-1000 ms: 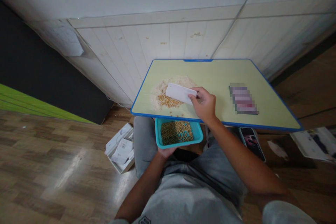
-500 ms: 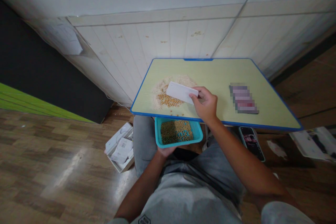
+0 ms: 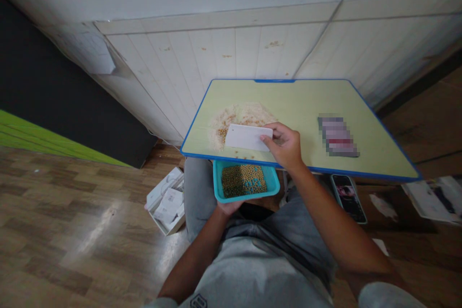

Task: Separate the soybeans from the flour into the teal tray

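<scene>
head view: pinches a thin white rectangular card (image 3: 247,137) in the right hand (image 3: 283,143), beside small round golden beads (image 3: 222,133) left of that hand on the yellow-green counter (image 3: 303,98); supports a turquoise rectangular basin (image 3: 246,199) from beneath with the left hand (image 3: 230,208), with fingers too hidden to tell how clasped.

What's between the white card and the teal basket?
In the head view, between the white card and teal basket: a few loose golden beads, then the blue table edge.
</scene>
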A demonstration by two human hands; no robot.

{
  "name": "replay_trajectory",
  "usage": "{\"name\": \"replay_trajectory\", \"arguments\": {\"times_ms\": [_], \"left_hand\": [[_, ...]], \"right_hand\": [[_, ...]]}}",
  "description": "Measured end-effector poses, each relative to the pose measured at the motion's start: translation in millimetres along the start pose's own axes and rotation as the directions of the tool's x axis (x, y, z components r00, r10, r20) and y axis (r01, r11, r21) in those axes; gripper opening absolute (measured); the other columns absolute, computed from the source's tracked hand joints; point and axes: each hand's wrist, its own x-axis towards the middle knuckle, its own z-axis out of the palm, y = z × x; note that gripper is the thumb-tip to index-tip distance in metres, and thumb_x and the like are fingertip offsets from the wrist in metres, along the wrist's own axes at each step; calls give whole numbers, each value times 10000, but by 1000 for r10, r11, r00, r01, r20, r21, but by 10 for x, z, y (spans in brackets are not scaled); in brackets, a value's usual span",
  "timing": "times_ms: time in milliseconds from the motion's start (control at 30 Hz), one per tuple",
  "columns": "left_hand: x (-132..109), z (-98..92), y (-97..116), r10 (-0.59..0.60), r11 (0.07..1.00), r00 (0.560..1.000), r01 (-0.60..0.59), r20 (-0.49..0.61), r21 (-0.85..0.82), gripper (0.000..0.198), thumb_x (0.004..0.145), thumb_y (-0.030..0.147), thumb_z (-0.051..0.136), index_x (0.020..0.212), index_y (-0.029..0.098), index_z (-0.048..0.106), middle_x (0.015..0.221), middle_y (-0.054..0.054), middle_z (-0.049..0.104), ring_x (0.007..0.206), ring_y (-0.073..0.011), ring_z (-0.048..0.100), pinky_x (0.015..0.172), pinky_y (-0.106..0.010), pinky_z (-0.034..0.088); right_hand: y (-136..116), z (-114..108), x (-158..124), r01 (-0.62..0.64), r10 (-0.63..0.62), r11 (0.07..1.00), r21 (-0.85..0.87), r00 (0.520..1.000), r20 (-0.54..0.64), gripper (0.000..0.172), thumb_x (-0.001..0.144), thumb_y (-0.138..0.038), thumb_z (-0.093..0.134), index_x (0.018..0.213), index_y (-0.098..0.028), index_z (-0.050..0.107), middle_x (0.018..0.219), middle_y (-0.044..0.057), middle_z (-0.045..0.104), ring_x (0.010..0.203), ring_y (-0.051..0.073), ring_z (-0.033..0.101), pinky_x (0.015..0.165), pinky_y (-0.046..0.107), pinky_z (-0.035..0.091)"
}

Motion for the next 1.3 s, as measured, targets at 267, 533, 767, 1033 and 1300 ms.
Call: {"name": "replay_trajectory", "arguments": {"times_ms": [267,533,767,1033,1300], "left_hand": [[-6,-9,8,3,1000,1000,-3,0,27,615,1065,639,353,1438,283,687,1614,-82,597,1557,-405,450,1264,-702,332],[-26,56,19,-14,999,1000,15,-20,45,621,1061,647,358,1450,288,681,1626,-76,585,1571,-417,421,1272,-683,320],[-14,14,23,-10,999,1000,10,4,42,616,1058,654,388,1421,261,694,1626,-78,584,1564,-420,432,1267,-682,331],[30,-53,20,10,997,1000,-10,-11,72,586,1044,650,424,1374,279,736,1573,-78,635,1469,-409,559,1219,-710,418],[60,-138,6,70,996,996,-72,56,48,554,1012,610,555,1414,260,709,1492,-109,701,1484,-401,545,1226,-688,420]], "right_hand": [[7,7,17,-49,48,997,51,999,19,204,778,-393,735,920,-248,717,834,0,792,732,190,719,657,361,557],[10,4,21,-39,37,998,54,999,26,194,783,-383,728,918,-243,718,800,-6,782,706,184,706,629,350,519],[13,10,19,-35,33,998,54,999,35,190,797,-370,723,933,-238,718,846,4,788,731,186,712,675,362,564],[5,12,15,-13,12,999,49,1000,27,196,804,-370,726,938,-228,726,827,13,778,734,187,707,674,355,575],[12,7,12,-3,2,998,62,1000,16,183,801,-362,740,932,-234,735,844,14,789,732,188,714,687,366,582]]}}
